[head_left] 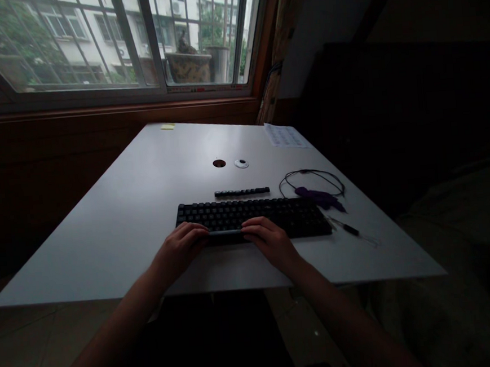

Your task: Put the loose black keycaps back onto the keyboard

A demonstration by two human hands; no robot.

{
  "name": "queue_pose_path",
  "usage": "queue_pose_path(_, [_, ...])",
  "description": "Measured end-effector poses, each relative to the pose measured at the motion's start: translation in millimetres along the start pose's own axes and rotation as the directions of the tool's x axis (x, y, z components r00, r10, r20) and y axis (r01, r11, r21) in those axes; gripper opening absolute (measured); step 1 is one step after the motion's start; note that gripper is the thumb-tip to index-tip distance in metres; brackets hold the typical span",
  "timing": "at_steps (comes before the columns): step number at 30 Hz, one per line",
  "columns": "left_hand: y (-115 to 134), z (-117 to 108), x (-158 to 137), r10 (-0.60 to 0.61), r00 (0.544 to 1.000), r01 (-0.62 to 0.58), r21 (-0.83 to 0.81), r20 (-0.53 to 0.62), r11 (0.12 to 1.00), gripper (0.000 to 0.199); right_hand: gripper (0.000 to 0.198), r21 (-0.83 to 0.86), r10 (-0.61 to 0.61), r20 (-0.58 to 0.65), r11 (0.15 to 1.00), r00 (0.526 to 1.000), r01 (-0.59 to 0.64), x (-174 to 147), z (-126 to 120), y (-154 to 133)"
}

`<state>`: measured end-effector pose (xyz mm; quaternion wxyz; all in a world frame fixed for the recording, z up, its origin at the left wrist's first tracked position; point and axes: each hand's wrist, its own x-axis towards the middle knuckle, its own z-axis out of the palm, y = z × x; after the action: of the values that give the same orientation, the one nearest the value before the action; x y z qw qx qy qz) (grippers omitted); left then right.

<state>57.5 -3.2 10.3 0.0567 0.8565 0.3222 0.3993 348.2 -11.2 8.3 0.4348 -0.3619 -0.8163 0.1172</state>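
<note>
A black keyboard [247,210] lies near the front of the white desk. At its front edge is a long, narrow space bar [224,232], paler than the keys behind it. My left hand [182,245] has its fingers closed at the bar's left end, and my right hand [270,241] has its fingers closed at the right end. Whether the bar is seated or held just above the keyboard I cannot tell. Behind the keyboard lies a short row of loose dark keycaps [242,192]. Shadow hides the keyboard's right part.
Right of the keyboard lie a purple cloth [320,197], a coiled black cable [312,171] and a wire tool with a black handle [350,229]. Farther back on the white desk [105,234] are a cable hole [219,163], its round cover [241,163], printed paper [286,135] and yellow notes [168,127].
</note>
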Motion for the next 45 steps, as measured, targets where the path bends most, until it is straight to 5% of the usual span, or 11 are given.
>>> queue_pose_path(45, [1.9, -7.2, 2.0, 0.089, 0.988, -0.101, 0.089, 0.129, 0.991, 0.012, 0.021, -0.204, -0.131, 0.118, 0.967, 0.984, 0.153, 0.4, -4.0, -5.2])
